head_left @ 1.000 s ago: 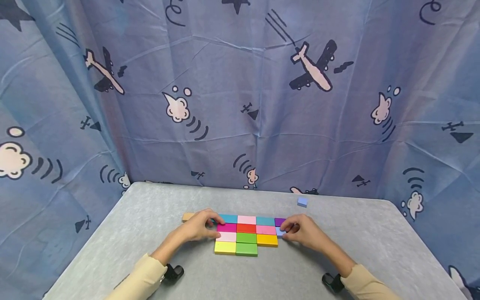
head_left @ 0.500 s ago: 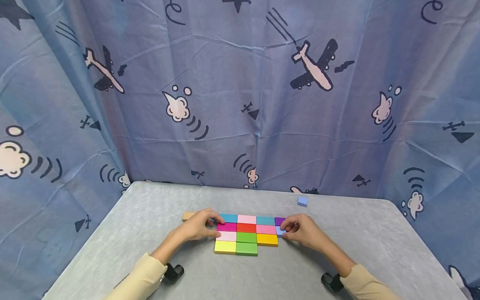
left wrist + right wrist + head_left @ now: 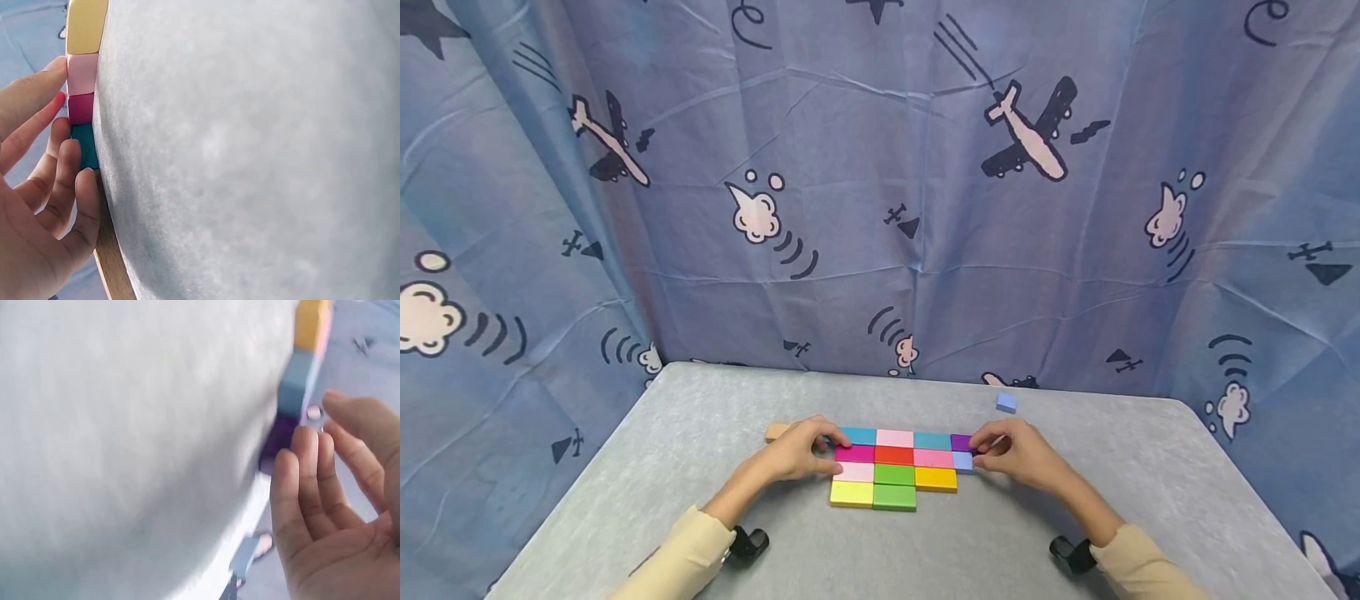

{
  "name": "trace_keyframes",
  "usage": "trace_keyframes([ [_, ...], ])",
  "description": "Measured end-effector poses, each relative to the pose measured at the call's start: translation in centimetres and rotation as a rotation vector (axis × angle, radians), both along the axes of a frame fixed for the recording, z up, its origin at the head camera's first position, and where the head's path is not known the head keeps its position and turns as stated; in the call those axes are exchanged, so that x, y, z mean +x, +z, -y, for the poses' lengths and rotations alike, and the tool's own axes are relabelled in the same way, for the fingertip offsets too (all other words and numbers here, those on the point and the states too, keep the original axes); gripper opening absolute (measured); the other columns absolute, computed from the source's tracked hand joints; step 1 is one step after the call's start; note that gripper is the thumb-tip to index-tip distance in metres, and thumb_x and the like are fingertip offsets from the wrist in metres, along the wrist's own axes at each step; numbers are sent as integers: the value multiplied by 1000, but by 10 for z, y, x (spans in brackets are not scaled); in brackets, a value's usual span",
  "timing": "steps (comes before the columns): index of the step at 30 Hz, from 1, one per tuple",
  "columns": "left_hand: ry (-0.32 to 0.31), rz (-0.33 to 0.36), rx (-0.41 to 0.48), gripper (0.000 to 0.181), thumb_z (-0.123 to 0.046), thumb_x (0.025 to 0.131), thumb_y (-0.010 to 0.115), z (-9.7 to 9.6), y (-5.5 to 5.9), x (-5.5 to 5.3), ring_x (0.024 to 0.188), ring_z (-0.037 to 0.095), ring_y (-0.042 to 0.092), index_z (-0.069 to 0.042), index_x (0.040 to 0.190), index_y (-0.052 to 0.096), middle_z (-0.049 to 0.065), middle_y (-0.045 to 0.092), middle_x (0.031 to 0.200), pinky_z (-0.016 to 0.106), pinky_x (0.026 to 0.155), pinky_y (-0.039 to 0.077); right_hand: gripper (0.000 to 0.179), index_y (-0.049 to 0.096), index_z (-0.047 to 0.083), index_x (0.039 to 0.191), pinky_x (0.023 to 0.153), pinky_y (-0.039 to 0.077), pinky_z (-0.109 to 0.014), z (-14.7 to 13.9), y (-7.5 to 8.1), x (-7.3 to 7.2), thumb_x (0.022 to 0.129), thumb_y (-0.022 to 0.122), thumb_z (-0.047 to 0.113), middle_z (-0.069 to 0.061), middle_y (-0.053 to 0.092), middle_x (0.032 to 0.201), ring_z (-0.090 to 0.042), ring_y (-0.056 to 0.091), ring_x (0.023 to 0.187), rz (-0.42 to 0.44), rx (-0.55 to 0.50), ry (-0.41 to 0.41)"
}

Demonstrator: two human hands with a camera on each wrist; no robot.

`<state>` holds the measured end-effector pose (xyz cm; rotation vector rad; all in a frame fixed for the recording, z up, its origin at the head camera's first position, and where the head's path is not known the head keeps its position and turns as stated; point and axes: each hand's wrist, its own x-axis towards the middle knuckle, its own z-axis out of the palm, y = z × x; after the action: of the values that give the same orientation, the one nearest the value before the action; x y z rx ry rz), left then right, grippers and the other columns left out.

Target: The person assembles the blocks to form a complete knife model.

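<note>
Flat coloured blocks lie edge to edge in stepped rows on the grey table. My left hand (image 3: 797, 452) is at their left end, its thumb against the light pink block (image 3: 81, 74) and its index fingertip by the magenta block (image 3: 854, 454). In the left wrist view, other fingertips lie by the teal block (image 3: 85, 147). My right hand (image 3: 1024, 454) is at the right end, beside the purple block (image 3: 961, 443) and light blue block (image 3: 962, 462). It holds nothing; its loosely bent fingers are just off the light blue block in the right wrist view.
A loose light blue block (image 3: 1006, 403) lies near the table's back edge, behind the right hand. A wooden piece (image 3: 777, 432) extends left from the back row, partly covered by the left hand. A patterned curtain (image 3: 865, 208) hangs behind the table (image 3: 722, 400).
My right hand has drawn slightly to the right, off the light blue block, which now shows more fully. The left hand and the blocks look unmoved.
</note>
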<state>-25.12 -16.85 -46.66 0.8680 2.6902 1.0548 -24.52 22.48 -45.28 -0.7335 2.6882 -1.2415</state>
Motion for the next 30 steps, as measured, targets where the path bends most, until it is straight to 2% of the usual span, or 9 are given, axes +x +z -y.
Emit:
trace_keyframes([
  [5, 17, 26, -11, 29, -12, 85, 85, -1, 2, -1, 93, 20, 57, -13, 112, 75, -4, 60, 106, 38, 82, 49, 22, 73, -4, 106, 70, 54, -28, -26, 3, -14, 88, 81, 7, -8, 69, 94, -23, 65, 80, -68, -65, -39],
  [12, 17, 20, -11, 29, -12, 84, 86, -2, 1, -2, 92, 20, 57, -12, 111, 76, -3, 61, 106, 38, 82, 49, 26, 70, -9, 110, 72, 55, -28, -58, -7, -34, 89, 79, 3, -21, 69, 103, -24, 66, 89, -129, -147, -143],
  [19, 15, 21, -17, 29, -13, 84, 86, -1, -2, -2, 93, 20, 58, -13, 111, 75, -5, 61, 105, 39, 82, 49, 42, 65, -12, 120, 79, 53, -25, -68, -14, -44, 88, 81, 10, -26, 66, 117, -35, 65, 100, -66, -132, -236],
  [24, 6, 16, -11, 29, -13, 84, 86, -1, -1, -2, 93, 21, 58, -12, 111, 76, -3, 61, 106, 40, 82, 49, 54, 62, -10, 128, 89, 53, -36, -68, -18, -54, 87, 84, 18, -27, 62, 127, -41, 62, 111, -40, -104, -289],
  [27, 3, 20, -13, 29, -13, 84, 86, -1, 1, -3, 93, 21, 58, -12, 111, 75, -3, 62, 107, 40, 82, 49, 56, 63, -8, 127, 93, 52, -45, -65, -19, -61, 85, 86, 21, -26, 63, 126, -41, 62, 112, -47, -84, -306],
  [30, 5, 26, -18, 29, -14, 84, 86, -1, 2, -2, 93, 20, 58, -13, 112, 75, -3, 61, 107, 39, 82, 49, 56, 63, -8, 126, 94, 50, -50, -61, -21, -68, 84, 87, 21, -25, 63, 125, -40, 62, 111, -43, -78, -311],
])
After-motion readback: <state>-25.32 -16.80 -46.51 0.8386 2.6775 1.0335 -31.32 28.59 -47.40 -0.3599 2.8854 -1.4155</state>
